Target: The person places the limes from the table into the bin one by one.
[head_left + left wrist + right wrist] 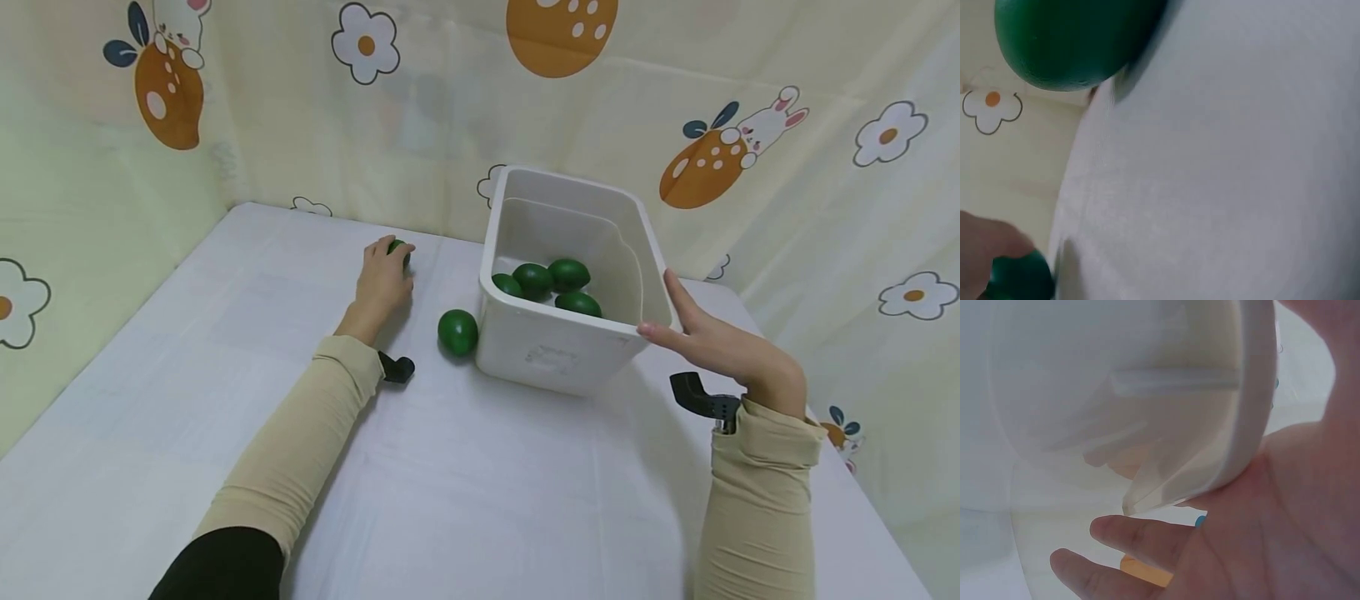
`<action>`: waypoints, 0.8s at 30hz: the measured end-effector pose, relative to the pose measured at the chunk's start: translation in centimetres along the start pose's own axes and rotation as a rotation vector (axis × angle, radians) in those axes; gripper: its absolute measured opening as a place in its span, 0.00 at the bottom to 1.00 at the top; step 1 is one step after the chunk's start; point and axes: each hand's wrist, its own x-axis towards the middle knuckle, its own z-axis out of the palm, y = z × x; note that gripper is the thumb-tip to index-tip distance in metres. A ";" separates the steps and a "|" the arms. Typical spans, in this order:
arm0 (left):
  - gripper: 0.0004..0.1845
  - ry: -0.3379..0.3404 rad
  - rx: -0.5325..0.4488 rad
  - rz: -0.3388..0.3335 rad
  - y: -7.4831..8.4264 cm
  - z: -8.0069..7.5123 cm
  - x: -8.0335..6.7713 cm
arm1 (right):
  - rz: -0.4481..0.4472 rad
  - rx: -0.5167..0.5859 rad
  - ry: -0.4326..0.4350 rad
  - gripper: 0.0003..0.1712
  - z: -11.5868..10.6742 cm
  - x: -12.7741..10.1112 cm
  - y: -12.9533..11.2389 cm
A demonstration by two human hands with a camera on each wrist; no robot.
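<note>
Far out on the white table, my left hand [388, 257] curls its fingers over a small green fruit [402, 249]. The left wrist view shows that fruit [1019, 279] under a fingertip [985, 247]. A second green fruit [457, 332] lies loose beside the near left corner of a white plastic bin [555, 354]; it fills the top of the left wrist view [1066, 44]. Several green fruits [551, 279] lie inside the bin. My right hand [663, 321] rests flat against the bin's near right corner, fingers straight. Up close, its palm [1291, 537] touches the bin's rim [1249, 425].
A patterned cloth backdrop [450, 100] with flowers and rabbits closes off the table at the back and both sides. The table's white cover [487, 483] stretches in front of the bin. Black wrist-camera mounts [701, 400] sit at both cuffs.
</note>
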 end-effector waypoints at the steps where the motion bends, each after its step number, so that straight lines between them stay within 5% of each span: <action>1: 0.29 0.023 0.001 -0.011 -0.1 0.1 0.0 | 0.000 0.000 -0.001 0.51 0.0 0.0 0.0; 11: 0.29 0.124 -0.011 -0.074 -0.7 0.4 0.1 | -0.002 0.003 -0.004 0.51 0.0 -0.1 0.0; 24: 0.28 0.012 0.052 -0.058 -0.5 0.2 -0.2 | 0.002 -0.016 0.004 0.51 0.0 0.4 0.4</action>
